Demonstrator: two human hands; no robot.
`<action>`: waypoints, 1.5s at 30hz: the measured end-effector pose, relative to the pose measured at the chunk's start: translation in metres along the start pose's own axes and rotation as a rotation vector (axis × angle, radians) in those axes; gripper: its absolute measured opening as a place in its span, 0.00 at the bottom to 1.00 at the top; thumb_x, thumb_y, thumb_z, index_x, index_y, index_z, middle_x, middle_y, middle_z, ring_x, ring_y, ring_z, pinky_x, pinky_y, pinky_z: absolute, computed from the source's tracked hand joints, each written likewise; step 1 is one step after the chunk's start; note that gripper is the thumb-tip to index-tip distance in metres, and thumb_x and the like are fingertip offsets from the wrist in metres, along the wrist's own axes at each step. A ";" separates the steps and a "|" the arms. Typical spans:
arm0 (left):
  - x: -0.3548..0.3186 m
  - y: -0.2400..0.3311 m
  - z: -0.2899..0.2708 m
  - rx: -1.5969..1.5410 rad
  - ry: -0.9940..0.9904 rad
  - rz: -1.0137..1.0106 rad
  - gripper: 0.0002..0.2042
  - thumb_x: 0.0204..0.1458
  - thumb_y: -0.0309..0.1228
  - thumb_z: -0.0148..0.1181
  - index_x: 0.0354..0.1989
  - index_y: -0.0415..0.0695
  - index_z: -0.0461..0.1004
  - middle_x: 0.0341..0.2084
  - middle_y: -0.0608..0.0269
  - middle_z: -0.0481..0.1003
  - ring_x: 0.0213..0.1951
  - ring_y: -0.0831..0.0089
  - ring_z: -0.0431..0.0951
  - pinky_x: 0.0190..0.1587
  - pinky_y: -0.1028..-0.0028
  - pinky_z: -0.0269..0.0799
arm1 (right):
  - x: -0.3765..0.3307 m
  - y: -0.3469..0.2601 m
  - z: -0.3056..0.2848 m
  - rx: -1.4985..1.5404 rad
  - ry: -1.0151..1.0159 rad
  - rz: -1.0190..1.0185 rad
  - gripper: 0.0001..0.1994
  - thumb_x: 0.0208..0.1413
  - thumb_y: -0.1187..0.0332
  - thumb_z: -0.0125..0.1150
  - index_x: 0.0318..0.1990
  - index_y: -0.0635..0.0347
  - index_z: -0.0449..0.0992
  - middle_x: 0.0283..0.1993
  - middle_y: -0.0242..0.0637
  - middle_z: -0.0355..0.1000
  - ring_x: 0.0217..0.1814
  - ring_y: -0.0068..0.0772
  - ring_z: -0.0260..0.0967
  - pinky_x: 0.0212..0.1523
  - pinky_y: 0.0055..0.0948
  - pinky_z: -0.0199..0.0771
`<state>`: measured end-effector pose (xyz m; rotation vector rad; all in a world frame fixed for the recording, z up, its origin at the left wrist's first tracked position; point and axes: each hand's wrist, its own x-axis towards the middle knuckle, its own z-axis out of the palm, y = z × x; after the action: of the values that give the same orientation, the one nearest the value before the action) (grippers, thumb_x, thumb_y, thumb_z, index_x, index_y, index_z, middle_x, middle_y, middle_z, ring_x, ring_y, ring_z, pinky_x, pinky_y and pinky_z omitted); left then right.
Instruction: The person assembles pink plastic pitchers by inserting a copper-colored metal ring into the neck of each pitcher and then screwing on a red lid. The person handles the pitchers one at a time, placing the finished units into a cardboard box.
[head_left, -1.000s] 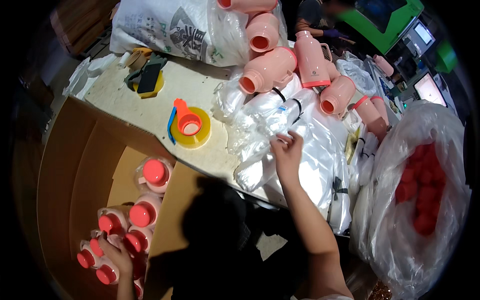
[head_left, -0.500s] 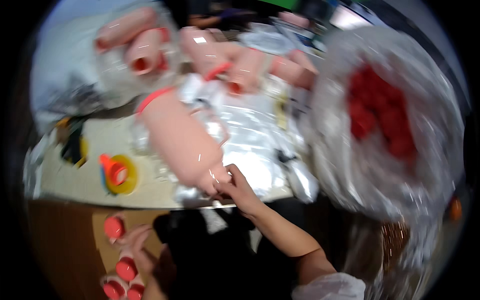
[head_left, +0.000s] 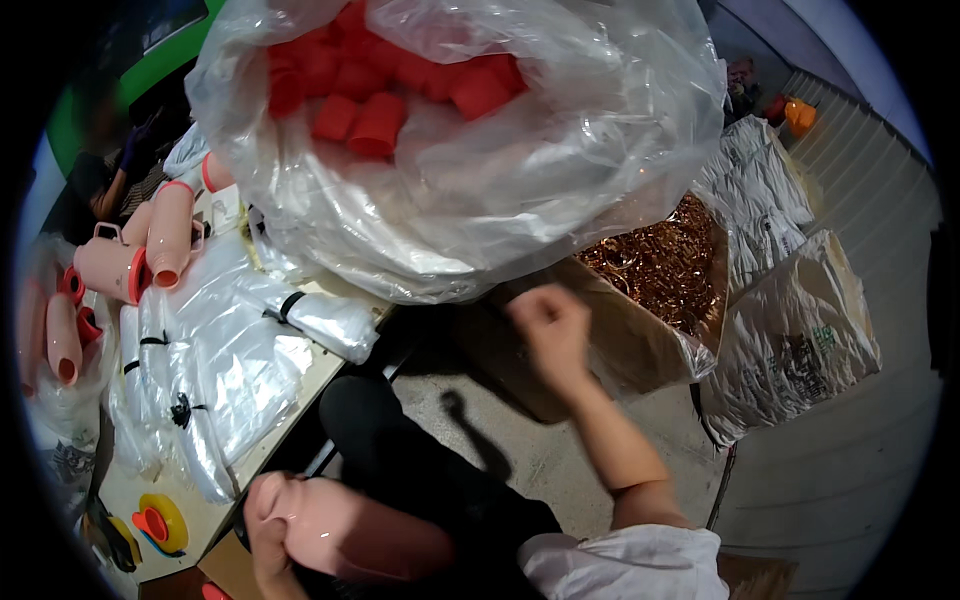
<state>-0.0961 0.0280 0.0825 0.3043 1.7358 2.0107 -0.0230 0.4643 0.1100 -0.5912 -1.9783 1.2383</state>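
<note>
My left hand (head_left: 266,545) is wrapped round the narrow neck end of a pink jug body (head_left: 355,532). The jug lies sideways over my lap, its wide end pointing right and partly in shadow. My right hand (head_left: 555,332) hangs in the air below a big clear plastic bag (head_left: 480,235) and beside a carton of copper-coloured metal rings (head_left: 650,265). Motion smears its fingers, and I see nothing certain in them. Several red cup-shaped parts (head_left: 375,125) lie inside the bag.
Left, a table (head_left: 210,535) carries flat plastic sleeves (head_left: 235,350), pink jug bodies (head_left: 105,268) and a yellow tape roll (head_left: 172,525). White woven sacks (head_left: 795,345) stand right of the carton. Another person (head_left: 90,185) is at the far left.
The jug has passed from my right hand over the table to my left hand over my lap. My right hand has moved toward the carton. The view has swung right.
</note>
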 end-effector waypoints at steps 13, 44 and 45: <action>-0.015 -0.007 -0.010 -0.021 0.213 -0.126 0.35 0.42 0.50 0.71 0.53 0.37 0.71 0.41 0.61 0.75 0.44 0.71 0.76 0.49 0.72 0.72 | 0.160 0.137 -0.166 -0.870 0.032 0.230 0.07 0.55 0.68 0.65 0.35 0.63 0.82 0.32 0.45 0.81 0.33 0.35 0.80 0.37 0.37 0.77; -0.044 -0.024 -0.010 -0.204 0.226 0.080 0.29 0.62 0.40 0.60 0.68 0.42 0.60 0.60 0.53 0.69 0.61 0.66 0.70 0.66 0.66 0.64 | -0.173 -0.063 0.221 0.390 -0.952 0.133 0.10 0.64 0.74 0.49 0.37 0.68 0.78 0.30 0.32 0.71 0.31 0.21 0.67 0.35 0.21 0.67; -0.047 -0.020 -0.007 -0.220 0.283 0.035 0.27 0.63 0.37 0.58 0.67 0.41 0.61 0.59 0.54 0.70 0.60 0.67 0.71 0.65 0.66 0.65 | -0.176 -0.061 0.219 0.447 -0.946 0.162 0.10 0.63 0.73 0.50 0.37 0.68 0.78 0.31 0.34 0.71 0.32 0.24 0.67 0.37 0.23 0.68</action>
<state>-0.0545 0.0012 0.0684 -0.0242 1.6542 2.3375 -0.0796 0.1903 0.0453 0.1149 -2.2459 2.2632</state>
